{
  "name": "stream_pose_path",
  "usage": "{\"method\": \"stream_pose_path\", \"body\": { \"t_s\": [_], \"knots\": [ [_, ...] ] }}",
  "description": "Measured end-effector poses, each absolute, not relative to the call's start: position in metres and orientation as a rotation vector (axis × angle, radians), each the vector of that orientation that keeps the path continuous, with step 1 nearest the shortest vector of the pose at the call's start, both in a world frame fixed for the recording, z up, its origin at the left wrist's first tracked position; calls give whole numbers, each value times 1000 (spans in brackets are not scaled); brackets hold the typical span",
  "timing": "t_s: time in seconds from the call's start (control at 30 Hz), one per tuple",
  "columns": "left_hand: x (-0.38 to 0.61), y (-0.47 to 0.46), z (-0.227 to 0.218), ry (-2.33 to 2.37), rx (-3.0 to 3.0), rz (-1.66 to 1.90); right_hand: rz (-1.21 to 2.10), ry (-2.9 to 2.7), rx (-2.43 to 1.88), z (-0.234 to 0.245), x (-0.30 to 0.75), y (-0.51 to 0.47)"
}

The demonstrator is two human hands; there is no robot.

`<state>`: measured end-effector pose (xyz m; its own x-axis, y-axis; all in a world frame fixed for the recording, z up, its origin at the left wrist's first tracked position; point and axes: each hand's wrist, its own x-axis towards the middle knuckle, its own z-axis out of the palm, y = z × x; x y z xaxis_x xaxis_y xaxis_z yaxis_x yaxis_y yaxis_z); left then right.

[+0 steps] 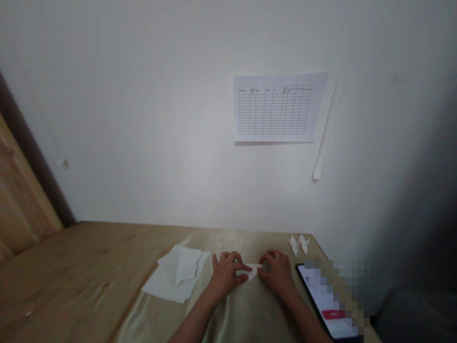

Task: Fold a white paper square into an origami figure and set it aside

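A small piece of folded white paper (253, 273) with a pointed lower edge lies on the cloth between my hands. My left hand (228, 272) presses on its left side, index finger stretched along it and thumb below. At its right end, the bent fingers and thumb of my right hand (277, 270) pinch the paper. Left of my hands is a loose stack of white paper sheets (162, 288), with a creased, pointed sheet (186, 264) on top. Two small folded paper pieces (293, 246) sit beyond my right hand, near the table's back right corner.
A phone or tablet (314, 293) with a lit screen, partly blurred out, lies right of my right forearm. Shiny tan cloth (128, 257) covers the table, which meets a white wall. A printed table sheet (273, 109) hangs there. Wooden boards (21, 190) stand far left.
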<state>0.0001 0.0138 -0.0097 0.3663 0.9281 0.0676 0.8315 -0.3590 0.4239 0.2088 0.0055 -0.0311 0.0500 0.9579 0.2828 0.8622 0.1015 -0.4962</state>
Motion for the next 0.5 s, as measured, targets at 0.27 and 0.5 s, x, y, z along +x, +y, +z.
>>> {"method": "stream_pose_path", "body": {
  "t_s": [0.27,0.5],
  "knots": [
    [0,14,-9,1554,2313,431,269,-1851,-1850,-38,196,0],
    [0,15,-11,1547,2310,441,266,-1886,-1856,-37,193,-2]
  ]
}}
